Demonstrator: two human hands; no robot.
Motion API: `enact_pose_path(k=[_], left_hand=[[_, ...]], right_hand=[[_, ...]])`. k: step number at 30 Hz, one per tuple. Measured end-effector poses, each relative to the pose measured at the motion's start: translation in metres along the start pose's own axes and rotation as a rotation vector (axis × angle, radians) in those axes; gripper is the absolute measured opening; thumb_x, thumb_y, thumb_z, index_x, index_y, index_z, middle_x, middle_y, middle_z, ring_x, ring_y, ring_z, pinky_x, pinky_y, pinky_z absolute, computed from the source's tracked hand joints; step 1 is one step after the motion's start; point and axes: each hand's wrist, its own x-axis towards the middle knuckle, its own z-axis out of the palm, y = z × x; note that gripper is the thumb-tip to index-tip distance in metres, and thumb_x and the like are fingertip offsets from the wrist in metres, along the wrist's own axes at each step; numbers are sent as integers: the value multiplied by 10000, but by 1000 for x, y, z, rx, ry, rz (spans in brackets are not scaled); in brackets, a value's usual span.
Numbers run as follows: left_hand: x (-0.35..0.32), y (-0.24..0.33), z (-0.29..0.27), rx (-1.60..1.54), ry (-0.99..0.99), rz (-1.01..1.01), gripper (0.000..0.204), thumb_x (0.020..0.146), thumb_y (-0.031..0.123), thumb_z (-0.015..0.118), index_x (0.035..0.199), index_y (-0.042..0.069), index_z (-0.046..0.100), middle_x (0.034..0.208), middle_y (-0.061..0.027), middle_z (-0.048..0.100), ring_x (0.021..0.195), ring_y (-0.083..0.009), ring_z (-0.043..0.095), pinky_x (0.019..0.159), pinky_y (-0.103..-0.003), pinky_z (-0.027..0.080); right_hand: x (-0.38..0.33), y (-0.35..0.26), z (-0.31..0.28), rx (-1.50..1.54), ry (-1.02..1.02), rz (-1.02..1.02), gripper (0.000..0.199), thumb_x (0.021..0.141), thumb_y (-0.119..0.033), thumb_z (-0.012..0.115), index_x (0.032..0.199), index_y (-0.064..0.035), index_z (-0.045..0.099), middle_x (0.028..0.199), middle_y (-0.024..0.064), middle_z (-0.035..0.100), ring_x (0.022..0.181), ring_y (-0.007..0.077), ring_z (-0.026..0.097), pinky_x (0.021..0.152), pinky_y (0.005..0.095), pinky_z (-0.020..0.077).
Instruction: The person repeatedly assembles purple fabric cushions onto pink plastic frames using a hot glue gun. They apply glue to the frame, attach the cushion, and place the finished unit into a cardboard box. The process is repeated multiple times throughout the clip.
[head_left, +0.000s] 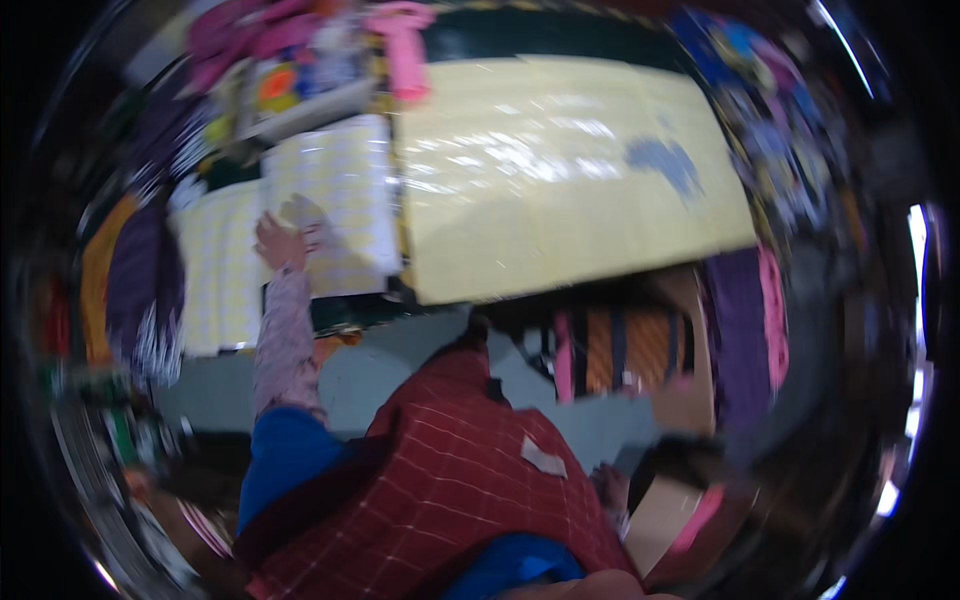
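My left hand (283,243) reaches over a white sheet with rows of pale yellow labels (345,165), fingers apart and nothing visible in them. A second label sheet (222,270) lies beside it on the left, partly under the first. My right hand (608,485) hangs low at my right side, near an open cardboard box (662,515). It is dark and blurred there, so its fingers cannot be made out. To the right of the sheets, a large pale yellow board (560,190) with a shiny surface and a grey worn patch covers much of the table.
Behind the sheets stands a light tray (310,108) of small items, with a pink T-shaped object (405,50) next to it. Purple fabric (145,280) lies at the left; more purple fabric (735,330) hangs at the right. An orange-brown striped bag (625,350) sits below the table edge.
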Motion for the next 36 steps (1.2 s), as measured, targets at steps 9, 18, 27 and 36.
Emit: enact_pose_path(k=[9, 18, 27, 36], left_hand=[[-224, 278, -68, -597, -311, 1149, 869, 800, 264, 767, 1539, 89, 343, 1570, -184, 317, 1474, -384, 256, 1198, -533, 221], [-227, 414, -24, -567, -445, 1399, 798, 810, 355, 719, 1477, 41, 413, 1548, -152, 376, 1470, -322, 293, 1210, -528, 196], [-224, 418, -12, -735, -291, 1401, 512, 840, 108, 613, 1343, 38, 550, 1422, -128, 532, 1371, -309, 461, 1152, -536, 317], [-227, 417, -2, -743, -325, 1399, 467, 843, 99, 569, 1305, 32, 567, 1402, -128, 552, 1360, -312, 472, 1158, -528, 309]], right_hand=[[18, -102, 74, -488, 86, -323, 286, 956, -192, 639, 1181, -19, 669, 1001, 133, 730, 897, 223, 709, 808, 339, 555], [43, -163, 82, -814, 106, -277, 325, 927, -267, 621, 1169, -60, 685, 1063, 183, 728, 1001, 349, 696, 900, 410, 538], [51, -187, 129, -872, 103, -171, 318, 925, -338, 556, 958, -63, 712, 983, 210, 706, 930, 397, 677, 839, 481, 532], [127, -140, 39, -576, 241, -174, 267, 925, -195, 635, 1115, -19, 701, 934, 102, 739, 773, 198, 719, 722, 331, 574]])
